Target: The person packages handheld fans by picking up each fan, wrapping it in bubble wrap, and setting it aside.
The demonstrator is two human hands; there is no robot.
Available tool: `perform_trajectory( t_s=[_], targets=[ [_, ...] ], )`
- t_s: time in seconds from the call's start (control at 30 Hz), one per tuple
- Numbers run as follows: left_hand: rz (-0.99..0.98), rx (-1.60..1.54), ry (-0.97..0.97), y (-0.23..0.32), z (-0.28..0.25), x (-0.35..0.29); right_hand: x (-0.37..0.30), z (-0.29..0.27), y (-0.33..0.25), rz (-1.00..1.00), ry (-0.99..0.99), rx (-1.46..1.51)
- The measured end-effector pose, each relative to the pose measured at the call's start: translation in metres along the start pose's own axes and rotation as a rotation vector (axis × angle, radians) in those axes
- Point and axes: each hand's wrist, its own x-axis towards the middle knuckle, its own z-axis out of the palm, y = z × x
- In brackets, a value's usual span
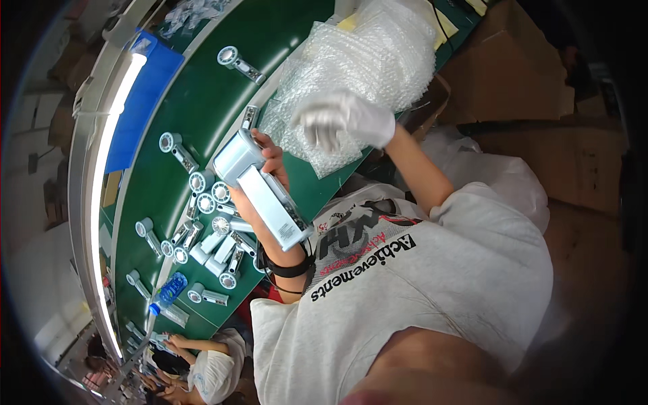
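My left hand (270, 160), bare with a black band on the wrist, is shut on a pale blue and white handheld fan (260, 189). It holds the fan up over the edge of the green belt (202, 94), head end away from me. My right hand (345, 120) wears a white glove and is blurred. Its fingers are spread just above a heap of clear bubble-wrap bags (378, 54), and nothing shows in its grip.
Several more handheld fans (212, 233) lie clustered on the belt left of my hand, with others scattered along it. A blue tray (145, 101) and a light strip (108, 169) run along the far side. Cardboard boxes (513, 67) stand at right. Another person (209, 371) works at lower left.
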Motion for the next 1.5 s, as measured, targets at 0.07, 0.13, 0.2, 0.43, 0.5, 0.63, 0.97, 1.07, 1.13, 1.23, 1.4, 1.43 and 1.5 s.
perform_trajectory(
  t_s=[0.07,0.13,0.2,0.43,0.5,0.63,0.97,1.07,1.13,1.23,1.4,1.43,1.5],
  targets=[
    [0.013,-0.098,0.000,-0.006,0.008,-0.013,0.038,-0.034,0.005,-0.002,0.209,-0.106],
    [0.063,-0.151,-0.014,-0.012,0.018,-0.027,0.098,-0.077,0.032,-0.032,0.342,-0.372],
    [0.095,-0.248,-0.004,-0.019,0.027,-0.038,0.160,-0.112,0.057,-0.019,0.492,-0.793],
    [0.450,-0.326,-0.041,-0.009,0.030,-0.097,0.277,-0.070,0.088,0.229,0.610,-1.488],
    [0.471,-0.300,-0.046,-0.010,0.030,-0.105,0.303,-0.116,0.106,0.244,0.603,-1.230],
    [0.682,-0.293,-0.002,-0.009,0.016,-0.131,0.306,-0.065,0.091,-0.037,0.496,-1.003],
    [0.701,-0.200,-0.103,0.000,-0.018,-0.164,0.187,0.180,0.118,-0.199,-0.838,-0.744],
    [0.748,-0.164,-0.043,0.010,-0.023,-0.181,0.159,0.246,0.112,-0.160,-0.997,-0.757],
    [0.778,-0.122,-0.023,0.015,-0.024,-0.195,0.157,0.285,0.114,-0.154,-1.047,-0.837],
    [0.814,-0.093,-0.002,0.025,-0.032,-0.220,0.159,0.344,0.124,-0.248,-1.084,-1.001],
    [0.900,-0.073,0.088,0.046,-0.058,-0.269,0.171,0.434,0.168,-0.447,-1.064,-1.318],
    [0.913,-0.074,0.126,0.052,-0.062,-0.280,0.176,0.447,0.178,-0.491,-1.053,-1.394],
    [0.935,-0.072,0.144,0.063,-0.071,-0.301,0.184,0.468,0.200,-0.529,-1.019,-1.435]
  ],
)
